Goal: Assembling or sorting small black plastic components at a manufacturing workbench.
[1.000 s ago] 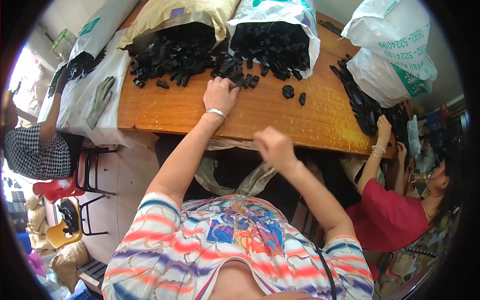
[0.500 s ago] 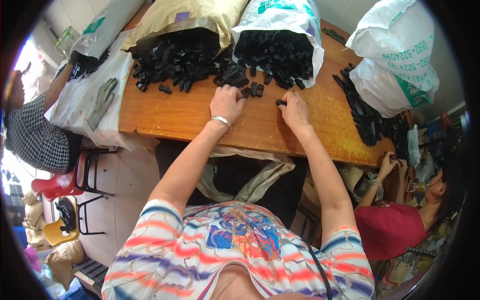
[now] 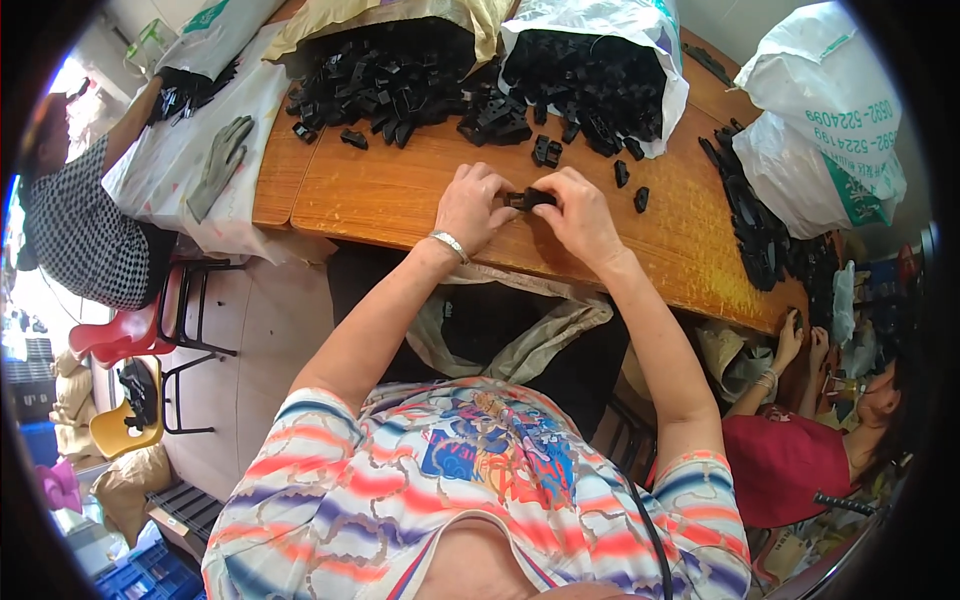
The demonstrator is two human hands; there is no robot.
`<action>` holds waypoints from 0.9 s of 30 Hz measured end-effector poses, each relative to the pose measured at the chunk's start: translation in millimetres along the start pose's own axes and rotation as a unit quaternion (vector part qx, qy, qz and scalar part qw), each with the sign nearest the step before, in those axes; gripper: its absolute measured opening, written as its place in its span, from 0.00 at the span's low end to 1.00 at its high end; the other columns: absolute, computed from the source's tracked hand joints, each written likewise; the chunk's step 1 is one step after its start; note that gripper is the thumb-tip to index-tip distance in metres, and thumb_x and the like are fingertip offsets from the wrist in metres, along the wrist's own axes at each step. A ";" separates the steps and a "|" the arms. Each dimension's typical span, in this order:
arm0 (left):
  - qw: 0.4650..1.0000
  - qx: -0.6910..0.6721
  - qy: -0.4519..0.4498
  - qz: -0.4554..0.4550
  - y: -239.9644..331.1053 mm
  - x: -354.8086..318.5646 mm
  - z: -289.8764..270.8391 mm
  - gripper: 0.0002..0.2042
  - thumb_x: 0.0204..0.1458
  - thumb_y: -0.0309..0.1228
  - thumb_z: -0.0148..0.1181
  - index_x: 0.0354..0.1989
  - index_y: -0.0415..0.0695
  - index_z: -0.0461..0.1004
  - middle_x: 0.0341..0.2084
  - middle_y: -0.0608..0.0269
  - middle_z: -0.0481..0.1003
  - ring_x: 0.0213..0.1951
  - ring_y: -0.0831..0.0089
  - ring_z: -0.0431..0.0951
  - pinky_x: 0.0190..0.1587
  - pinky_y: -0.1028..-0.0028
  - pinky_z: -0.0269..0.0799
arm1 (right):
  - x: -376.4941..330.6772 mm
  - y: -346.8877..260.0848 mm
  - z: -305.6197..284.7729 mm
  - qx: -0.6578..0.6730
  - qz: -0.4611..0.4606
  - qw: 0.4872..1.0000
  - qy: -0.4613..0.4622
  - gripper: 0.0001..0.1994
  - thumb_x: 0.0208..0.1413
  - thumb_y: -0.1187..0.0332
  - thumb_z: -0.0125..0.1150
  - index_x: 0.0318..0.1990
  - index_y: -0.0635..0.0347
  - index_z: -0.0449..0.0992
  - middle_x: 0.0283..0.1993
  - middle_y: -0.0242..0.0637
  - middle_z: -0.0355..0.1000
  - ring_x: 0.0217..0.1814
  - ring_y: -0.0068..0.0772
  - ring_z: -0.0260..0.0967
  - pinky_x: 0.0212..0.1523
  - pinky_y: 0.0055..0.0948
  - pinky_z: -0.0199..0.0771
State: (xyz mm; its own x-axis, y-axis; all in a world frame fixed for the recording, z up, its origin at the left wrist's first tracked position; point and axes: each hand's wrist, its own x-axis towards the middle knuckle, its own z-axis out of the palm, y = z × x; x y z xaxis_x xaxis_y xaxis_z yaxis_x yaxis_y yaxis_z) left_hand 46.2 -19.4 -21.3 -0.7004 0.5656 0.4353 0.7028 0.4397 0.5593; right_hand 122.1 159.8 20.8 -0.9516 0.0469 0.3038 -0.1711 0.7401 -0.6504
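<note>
Left to right: a person in a checked top (image 3: 85, 225) sits at the far-left end, arm reaching to a white sack of black bits (image 3: 195, 75). A grey work glove (image 3: 218, 165) lies on the white sheet covering that end of the table.

Centre: the wearer's left hand (image 3: 472, 205), w/ a silver bracelet at the wrist, and right hand (image 3: 580, 215) meet over the orange-brown wooden table (image 3: 400, 190). Both pinch 1 small black plastic part (image 3: 530, 198) between fingertips, held just above the tabletop; could be 2 pieces pressed together, too small to tell. Looks like the fitting/assembly step is in hand. Next move prob. calls for a firm squeeze w/ the piece kept square, then a spot to drop it.

Behind: a tan sack (image 3: 380, 40) and a white woven sack (image 3: 600, 60) spill heaps of the same black parts; a few loose ones lie near the hands. Right: 2 more white bags (image 3: 820, 130), a row of black parts along the edge, and a seated person in a red top (image 3: 790, 460), hands at the table edge.

Room: pale tiled floor, red and yellow chairs, blue crates at lower left.
</note>
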 end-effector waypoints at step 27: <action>0.985 -0.056 -0.162 0.035 -23.4 12.5 -15.3 0.09 0.48 0.23 0.55 0.37 0.42 0.79 0.38 0.53 0.75 0.44 0.52 0.74 0.48 0.63 0.72 | -40.3 -15.4 30.9 -0.154 -0.088 0.984 -0.011 0.11 0.50 0.75 0.57 0.43 0.60 0.77 0.38 0.43 0.70 0.37 0.47 0.73 0.36 0.40 0.76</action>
State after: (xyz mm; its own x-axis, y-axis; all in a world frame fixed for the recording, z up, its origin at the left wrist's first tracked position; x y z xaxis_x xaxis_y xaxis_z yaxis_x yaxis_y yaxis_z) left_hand 19.2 -33.3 -18.1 -0.5614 0.7926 0.2378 0.7169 0.3223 0.6182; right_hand 155.2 125.9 -2.9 -0.9202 -0.1114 0.3752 -0.2507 0.9040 -0.3464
